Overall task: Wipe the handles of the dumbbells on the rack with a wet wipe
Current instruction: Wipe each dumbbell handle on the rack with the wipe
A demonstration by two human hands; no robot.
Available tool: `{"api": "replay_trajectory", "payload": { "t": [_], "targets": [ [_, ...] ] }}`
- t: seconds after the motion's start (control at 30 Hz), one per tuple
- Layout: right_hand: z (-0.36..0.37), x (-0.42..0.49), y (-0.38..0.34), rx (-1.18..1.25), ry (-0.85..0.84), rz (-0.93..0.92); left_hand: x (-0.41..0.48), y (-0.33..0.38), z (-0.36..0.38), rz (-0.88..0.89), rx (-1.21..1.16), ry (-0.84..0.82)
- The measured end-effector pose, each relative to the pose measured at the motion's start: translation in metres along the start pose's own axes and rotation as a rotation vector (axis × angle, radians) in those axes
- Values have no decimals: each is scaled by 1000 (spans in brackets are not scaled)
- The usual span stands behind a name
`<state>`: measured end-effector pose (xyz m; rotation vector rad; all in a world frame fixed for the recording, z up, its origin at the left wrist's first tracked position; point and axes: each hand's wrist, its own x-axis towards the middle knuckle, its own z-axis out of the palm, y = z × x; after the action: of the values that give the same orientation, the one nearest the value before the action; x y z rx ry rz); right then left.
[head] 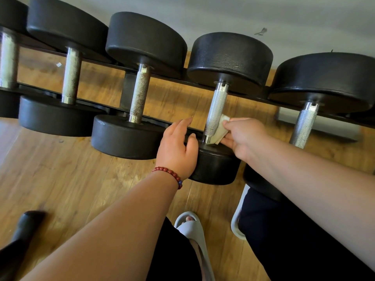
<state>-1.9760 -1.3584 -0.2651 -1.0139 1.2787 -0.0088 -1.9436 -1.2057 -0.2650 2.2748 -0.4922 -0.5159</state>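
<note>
Five dumbbells (pixel 142 49) lie side by side across a black rack (pixel 95 105), each with a knurled metal grip between two round black heads. The rack stands on a wooden floor (pixel 71 179) beside a grey wall (pixel 203 13).

The right hand (pixel 243 136) pinches a folded, off-white wipe (pixel 220 130) between thumb and fingers and presses it to the right side of a handle (pixel 216 110). This handle belongs to the fourth dumbbell from the left. The wipe sits on the lower part of the grip, just above the near head (pixel 215 167), and its bottom edge reaches the shiny collar there. The upper part of the grip is bare.

The left hand (pixel 176 151) rests on the left edge of that same near head. Its fingers are straight and loosely spread, pointing toward the rack's front rail, and the thumb lies on top of the head. It holds nothing. A bracelet (pixel 168 173) of red beads circles the left wrist.

The neighbouring grips on either side, one to the left (pixel 140 94) and one to the right (pixel 304 126), are untouched by either hand.

Below the forearms, dark trouser legs and a pale slipper (pixel 190 226) show on the floor.
</note>
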Motion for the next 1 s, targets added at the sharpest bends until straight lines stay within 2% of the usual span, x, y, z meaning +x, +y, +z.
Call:
{"api": "replay_trajectory", "payload": {
  "t": [0.2,0.33,0.73,1.0],
  "targets": [
    [3,0,-2,28,-6,79,0,4,-1,19,52,-8],
    [7,1,-4,34,68,53,5,9,-3,46,134,-71],
    [12,-7,-8,76,146,-84,11,21,-1,73,31,29],
    [15,-17,-4,112,153,-78,14,18,0,76,3,32]
  ]
}}
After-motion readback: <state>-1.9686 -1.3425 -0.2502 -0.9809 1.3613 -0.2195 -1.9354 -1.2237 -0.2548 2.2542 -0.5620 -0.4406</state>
